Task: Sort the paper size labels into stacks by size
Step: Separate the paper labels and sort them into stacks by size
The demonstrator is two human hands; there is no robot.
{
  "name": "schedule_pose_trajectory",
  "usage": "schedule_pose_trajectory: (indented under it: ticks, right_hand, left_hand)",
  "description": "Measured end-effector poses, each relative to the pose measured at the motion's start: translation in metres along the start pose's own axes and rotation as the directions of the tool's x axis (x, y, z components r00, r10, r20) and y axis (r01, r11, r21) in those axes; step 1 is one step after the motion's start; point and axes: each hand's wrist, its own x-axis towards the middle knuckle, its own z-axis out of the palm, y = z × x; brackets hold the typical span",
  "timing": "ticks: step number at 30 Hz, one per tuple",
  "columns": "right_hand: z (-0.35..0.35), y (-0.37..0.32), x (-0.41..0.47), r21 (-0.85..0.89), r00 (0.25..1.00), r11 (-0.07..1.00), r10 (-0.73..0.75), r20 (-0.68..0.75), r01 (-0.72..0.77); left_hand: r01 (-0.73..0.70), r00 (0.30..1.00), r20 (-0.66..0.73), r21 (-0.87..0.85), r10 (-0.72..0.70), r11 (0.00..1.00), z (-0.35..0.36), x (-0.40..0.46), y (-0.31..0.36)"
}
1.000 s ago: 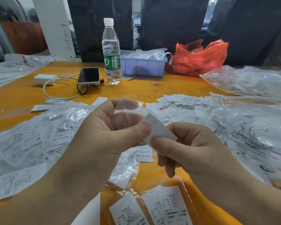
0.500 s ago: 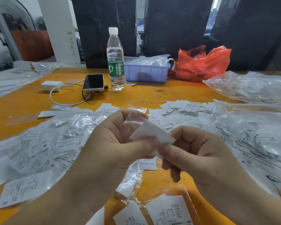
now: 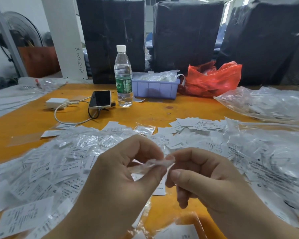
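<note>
The label (image 3: 160, 163) pinched between the left hand (image 3: 121, 176) and the right hand (image 3: 204, 178) is blurred, and no size can be read on it. Part of it is hidden behind the fingers. Both forearms are cut off by the lower edge. Print on the labels heaped at the right (image 3: 269, 169) is smeared and cannot be read. The fan (image 3: 19, 33) is partly hidden behind a post.
</note>
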Motion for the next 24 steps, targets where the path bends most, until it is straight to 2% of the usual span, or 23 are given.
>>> schedule_pose_trajectory:
  ticks: [3, 6, 11, 13, 14, 16, 18, 19, 21, 23, 24]
  right_hand:
    - [0.0, -0.003, 0.001, 0.11, 0.999, 0.993, 0.035, 0.04, -0.039]
    - [0.001, -0.005, 0.003, 0.16, 0.996, 0.983, 0.09, 0.018, -0.092]
    - [-0.002, -0.003, 0.005, 0.151, 0.985, 0.976, 0.167, -0.038, -0.159]
    - [-0.004, -0.002, 0.004, 0.131, 0.987, 0.98, 0.156, -0.049, -0.148]
    - [-0.004, -0.003, 0.004, 0.115, 0.988, 0.984, 0.144, -0.06, -0.136]
    - [-0.005, -0.004, 0.003, 0.081, 0.99, 0.991, 0.112, -0.085, -0.106]
    - [-0.005, -0.006, 0.002, 0.047, 0.991, 0.996, 0.082, -0.105, -0.077]
    - [-0.005, -0.006, 0.002, 0.025, 0.991, 0.998, 0.067, -0.114, -0.065]
    - [-0.005, -0.005, 0.001, -0.02, 0.99, 0.999, 0.038, -0.134, -0.041]
    - [-0.004, -0.003, 0.001, -0.043, 0.99, 0.999, 0.012, -0.144, -0.018]
    - [-0.003, -0.002, 0.001, -0.042, 0.99, 0.999, 0.007, -0.143, -0.014]
  left_hand:
    - [-0.116, 0.993, 0.015, 0.076, 0.115, 0.99, -0.001, 0.001, -0.001]
    - [-0.186, 0.982, 0.052, 0.133, 0.18, 0.974, -0.001, 0.003, -0.002]
    - [-0.124, 0.99, 0.088, 0.153, 0.111, 0.98, -0.002, 0.002, -0.004]
    - [-0.103, 0.992, 0.095, 0.22, 0.084, 0.97, -0.002, 0.002, -0.004]
    - [-0.072, 0.995, 0.08, 0.253, 0.054, 0.965, -0.003, 0.003, -0.006]
    - [0.093, 0.994, 0.026, 0.242, -0.103, 0.966, -0.006, 0.006, -0.007]
    - [0.261, 0.964, 0.014, 0.107, -0.264, 0.959, -0.012, 0.011, -0.013]
    - [0.321, 0.947, 0.024, -0.017, -0.32, 0.947, -0.013, 0.015, -0.013]
    - [0.449, 0.894, 0.149, -0.284, -0.423, 0.847, -0.014, 0.02, -0.013]
    - [0.581, 0.808, 0.338, -0.32, -0.483, 0.748, -0.012, 0.019, -0.012]
    - [0.586, 0.792, 0.395, -0.277, -0.466, 0.762, -0.01, 0.017, -0.014]
